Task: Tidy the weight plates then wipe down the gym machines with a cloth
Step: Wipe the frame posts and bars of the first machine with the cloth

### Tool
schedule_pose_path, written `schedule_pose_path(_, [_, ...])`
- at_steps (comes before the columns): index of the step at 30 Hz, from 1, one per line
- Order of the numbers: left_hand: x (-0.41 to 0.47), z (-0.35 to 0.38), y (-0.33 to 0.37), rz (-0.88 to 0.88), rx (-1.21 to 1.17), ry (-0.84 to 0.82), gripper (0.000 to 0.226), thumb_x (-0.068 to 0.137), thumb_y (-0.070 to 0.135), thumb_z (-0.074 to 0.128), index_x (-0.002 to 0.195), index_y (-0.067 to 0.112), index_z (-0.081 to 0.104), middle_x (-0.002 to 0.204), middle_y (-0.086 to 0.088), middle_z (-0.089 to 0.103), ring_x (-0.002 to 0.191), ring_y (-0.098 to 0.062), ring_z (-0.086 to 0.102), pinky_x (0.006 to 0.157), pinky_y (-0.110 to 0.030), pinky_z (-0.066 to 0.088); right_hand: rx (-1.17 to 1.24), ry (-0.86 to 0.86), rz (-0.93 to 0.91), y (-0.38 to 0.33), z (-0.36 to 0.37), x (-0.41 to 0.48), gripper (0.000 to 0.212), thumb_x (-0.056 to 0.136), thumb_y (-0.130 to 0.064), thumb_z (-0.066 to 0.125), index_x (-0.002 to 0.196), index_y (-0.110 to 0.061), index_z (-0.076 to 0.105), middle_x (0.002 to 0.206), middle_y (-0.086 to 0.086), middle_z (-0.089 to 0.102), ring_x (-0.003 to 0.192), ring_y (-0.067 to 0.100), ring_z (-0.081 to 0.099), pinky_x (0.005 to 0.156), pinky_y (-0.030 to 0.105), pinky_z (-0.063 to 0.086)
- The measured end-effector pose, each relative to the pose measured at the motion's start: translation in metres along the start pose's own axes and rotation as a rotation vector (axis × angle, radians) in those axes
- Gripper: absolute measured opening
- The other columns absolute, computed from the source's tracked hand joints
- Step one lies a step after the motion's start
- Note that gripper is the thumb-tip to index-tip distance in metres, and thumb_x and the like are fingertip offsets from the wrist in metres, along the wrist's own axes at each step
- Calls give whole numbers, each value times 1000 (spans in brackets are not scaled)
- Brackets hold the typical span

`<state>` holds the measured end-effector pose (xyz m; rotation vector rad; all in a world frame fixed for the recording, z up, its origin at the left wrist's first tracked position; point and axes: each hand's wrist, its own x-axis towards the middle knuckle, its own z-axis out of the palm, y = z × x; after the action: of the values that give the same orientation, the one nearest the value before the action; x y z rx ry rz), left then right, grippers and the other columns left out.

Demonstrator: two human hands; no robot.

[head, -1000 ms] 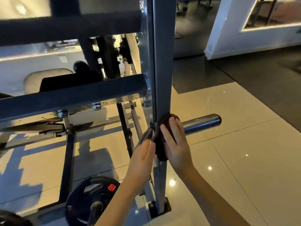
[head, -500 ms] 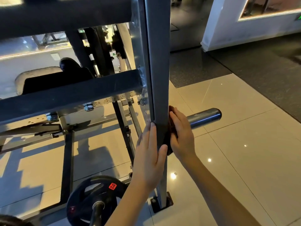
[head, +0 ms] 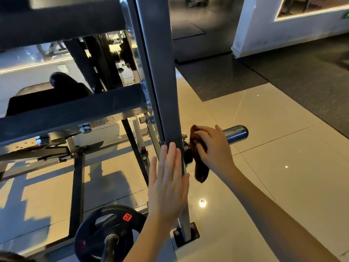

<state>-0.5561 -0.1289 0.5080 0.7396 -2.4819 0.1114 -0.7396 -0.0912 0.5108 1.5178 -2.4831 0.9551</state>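
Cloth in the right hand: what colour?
Dark reddish brown. The cloth hangs from the right hand by the steel peg; head view, the only one.

A gym: steel machine frame [head: 160,72], weight plate [head: 105,233], rubber flooring [head: 302,82].

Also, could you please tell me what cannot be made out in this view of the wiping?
Head view: the inner stretch of the metal peg, hidden by the right hand and brown cloth.
Head view: the upright post surface under the left hand, covered by its palm.
Head view: lower part of the weight plate, cut off by the bottom edge.
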Motion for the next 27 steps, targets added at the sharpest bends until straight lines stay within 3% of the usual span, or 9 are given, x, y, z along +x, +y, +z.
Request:
schedule_pose_path(2, [4,2,-3,55,88,-6,58,101,33,21,147,2,6,161,-15,-1,148,-25,-11,118,-43,-1,28,48,71,-6,2,-1,26,92,-17,60,116,-11,66,129,3,59,127,23,46,117,49,27])
schedule_pose_path(6, [6,8,-9,84,161,-29,63,94,33,27,144,0,7,159,-14,-17,147,-28,-13,118,-44,-6,60,-61,-79,-13,8,-18,42,96,-31,41,126,-12,63,140,0,54,138,18,40,117,38,26])
schedule_pose_path(10, [6,7,-9,88,180,22,62,95,32,27,145,0,9,159,-14,-14,148,-27,-12,119,-44,-7,-78,-27,2,10,-4,-2,31,95,-24,52,118,-10,68,131,5,62,130,24,47,114,38,27])
schedule_pose_path(13, [8,6,-10,118,193,46,62,95,31,26,146,1,7,159,-13,-15,148,-27,-11,119,-44,-7,26,64,140,-13,11,-13,34,96,-24,47,119,-9,67,134,3,59,135,20,40,116,33,23])
schedule_pose_path(17, [18,4,-9,150,203,86,61,97,30,26,147,1,9,160,-14,-13,148,-27,-7,119,-44,0,-7,-84,-118,6,-2,-22,37,96,-28,48,123,-8,65,136,5,58,135,24,43,115,40,30])
schedule_pose_path(19, [25,3,-10,198,225,106,59,97,29,26,147,1,12,161,-14,-9,148,-28,-1,119,-43,1,-89,-82,-58,19,-14,1,29,94,-24,54,112,-7,70,122,9,66,124,29,52,109,42,35])
schedule_pose_path(22, [33,8,-15,269,296,132,56,100,26,19,149,0,11,160,-10,1,147,-27,1,119,-41,-1,-56,22,132,7,-7,5,36,96,-31,43,105,-9,71,119,6,65,124,25,49,110,40,35])
schedule_pose_path(25, [40,17,-23,322,430,162,50,103,13,2,148,-9,-5,158,-23,-15,147,-30,-13,119,-37,6,1,-22,7,4,2,-20,38,95,-30,44,117,-8,67,131,4,60,133,22,44,115,42,33])
schedule_pose_path(27, [43,17,-28,351,440,148,49,104,12,-6,146,-11,-12,156,-23,-20,147,-31,-16,120,-38,4,-35,-69,-62,20,-7,-8,41,93,-32,41,114,-9,68,124,6,63,126,24,50,109,45,40])
